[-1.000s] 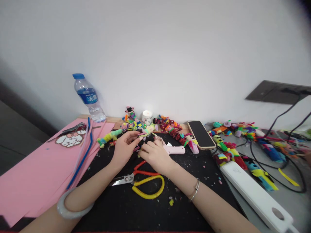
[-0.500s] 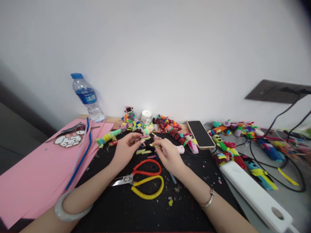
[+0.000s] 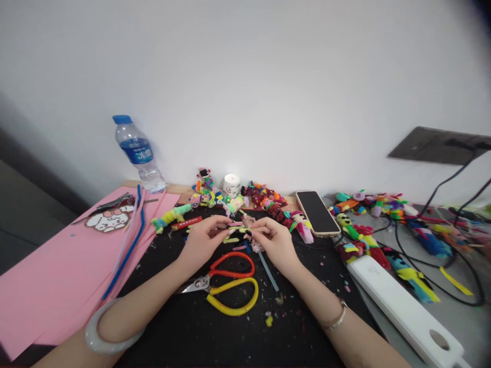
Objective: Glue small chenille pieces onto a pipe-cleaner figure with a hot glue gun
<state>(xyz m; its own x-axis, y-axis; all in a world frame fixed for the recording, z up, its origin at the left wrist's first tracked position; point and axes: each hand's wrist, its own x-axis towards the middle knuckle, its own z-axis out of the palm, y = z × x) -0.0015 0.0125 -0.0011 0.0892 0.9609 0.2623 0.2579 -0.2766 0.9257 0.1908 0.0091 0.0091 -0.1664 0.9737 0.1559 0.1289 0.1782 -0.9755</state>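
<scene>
My left hand [image 3: 207,239] is closed, thumb and fingers pinching the left end of a short yellow-green pipe cleaner piece [image 3: 242,230]. Closed on its other end is my right hand [image 3: 274,243]; the fingertips partly hide the piece. Just below them, on the black mat [image 3: 184,327], lie more cut yellow-green pieces [image 3: 231,239] and a pink piece [image 3: 240,248]. Scissors [image 3: 233,276] with one red and one yellow handle rest nearer to me. By my right wrist is a pale blue strip [image 3: 268,271].
Pink sheets [image 3: 49,266] with blue and pale pipe cleaners [image 3: 126,266] lie left, near a leaning water bottle [image 3: 138,153]. Fuzzy dolls, a white jar [image 3: 231,186] and a phone [image 3: 316,212] line the back. A white power bank-like bar [image 3: 406,306] and cables are right.
My right hand has drawn back slightly to the right and my left hand has moved right, so their fingertips now meet closely at the yellow-green piece. The red tube shows more.
</scene>
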